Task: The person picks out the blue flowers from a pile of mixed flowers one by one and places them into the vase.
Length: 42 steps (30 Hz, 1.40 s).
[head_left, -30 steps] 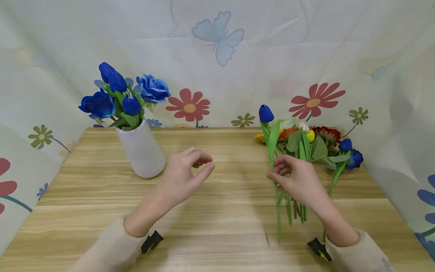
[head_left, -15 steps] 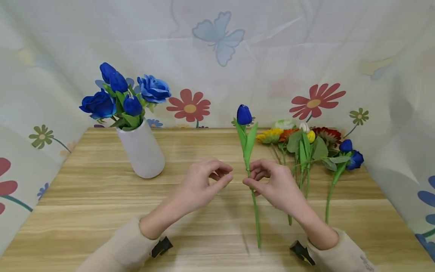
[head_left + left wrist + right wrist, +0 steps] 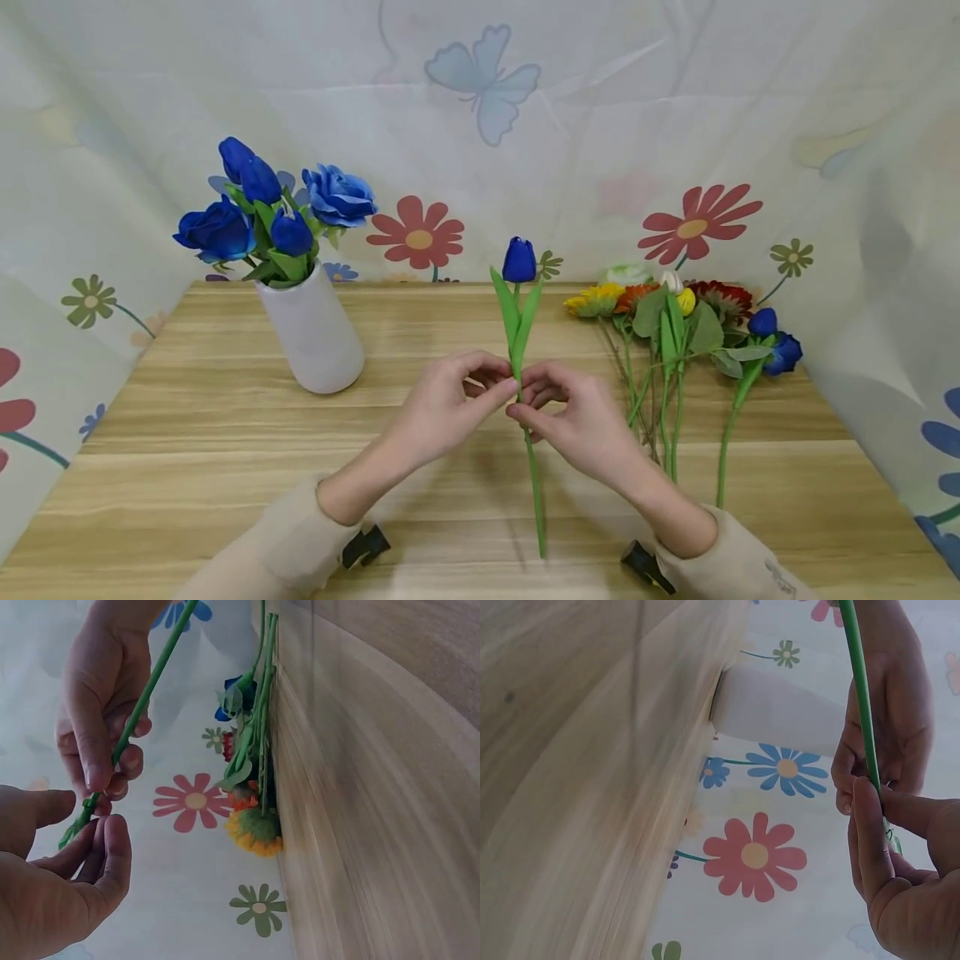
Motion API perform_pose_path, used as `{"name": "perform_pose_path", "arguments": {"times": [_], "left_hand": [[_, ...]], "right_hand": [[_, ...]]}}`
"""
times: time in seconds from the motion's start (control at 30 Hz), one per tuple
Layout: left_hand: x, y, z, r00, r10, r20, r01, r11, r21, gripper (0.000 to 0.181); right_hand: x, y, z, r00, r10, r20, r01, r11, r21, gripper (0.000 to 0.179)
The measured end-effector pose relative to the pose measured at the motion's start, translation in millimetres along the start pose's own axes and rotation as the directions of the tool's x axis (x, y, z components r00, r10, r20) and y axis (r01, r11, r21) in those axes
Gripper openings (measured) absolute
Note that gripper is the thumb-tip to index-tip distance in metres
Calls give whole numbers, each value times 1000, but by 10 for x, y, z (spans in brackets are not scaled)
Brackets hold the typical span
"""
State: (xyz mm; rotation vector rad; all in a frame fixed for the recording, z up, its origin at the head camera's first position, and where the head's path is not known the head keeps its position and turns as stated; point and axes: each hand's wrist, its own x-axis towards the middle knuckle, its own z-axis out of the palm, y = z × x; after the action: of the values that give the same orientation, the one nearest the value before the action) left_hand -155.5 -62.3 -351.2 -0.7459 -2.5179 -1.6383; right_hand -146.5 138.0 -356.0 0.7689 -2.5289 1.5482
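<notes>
A blue tulip (image 3: 517,350) is held up in front of the person, between the two hands and above the table (image 3: 450,525). Its long axis runs close to upright in the head view, bloom uppermost, with the bare lower stem (image 3: 535,492) slanting down below the fingers.

The right hand (image 3: 581,421) pinches the stem between thumb and fingertips, coming at it from the right. The left hand (image 3: 453,404) meets it from the opposite side, slightly higher, just under the leaves. Its thumb and fingers are bent and close around the stem, but whether they grip it or only touch it cannot be told.

The white vase (image 3: 313,333), with blue roses and tulips standing in its mouth, is to the left and farther back, well apart from the held tulip. The left hand is the nearer one to it; the right lies on the far side of the stem, nearer the loose flowers (image 3: 669,333) lying at the table's right.
</notes>
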Motion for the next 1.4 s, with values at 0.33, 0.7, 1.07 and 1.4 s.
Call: {"name": "perform_pose_path", "arguments": {"times": [0.33,0.7,1.07,1.4], "left_hand": [[7,-5,-41,998,-57,-20,56,997,-55,13],[21,17,-93,990,-116,-73,103,980,-171,12],[15,38,-95,993,-100,-67,79,960,-269,23],[16,87,-148,996,-12,-93,-4,986,-169,19]], "right_hand": [[-13,-28,77,998,11,54,-13,999,35,22],[-55,-21,106,985,49,167,-76,984,158,20],[-74,-41,134,992,29,124,-46,990,135,18],[-89,-9,49,996,-7,85,-1,995,95,15]]}}
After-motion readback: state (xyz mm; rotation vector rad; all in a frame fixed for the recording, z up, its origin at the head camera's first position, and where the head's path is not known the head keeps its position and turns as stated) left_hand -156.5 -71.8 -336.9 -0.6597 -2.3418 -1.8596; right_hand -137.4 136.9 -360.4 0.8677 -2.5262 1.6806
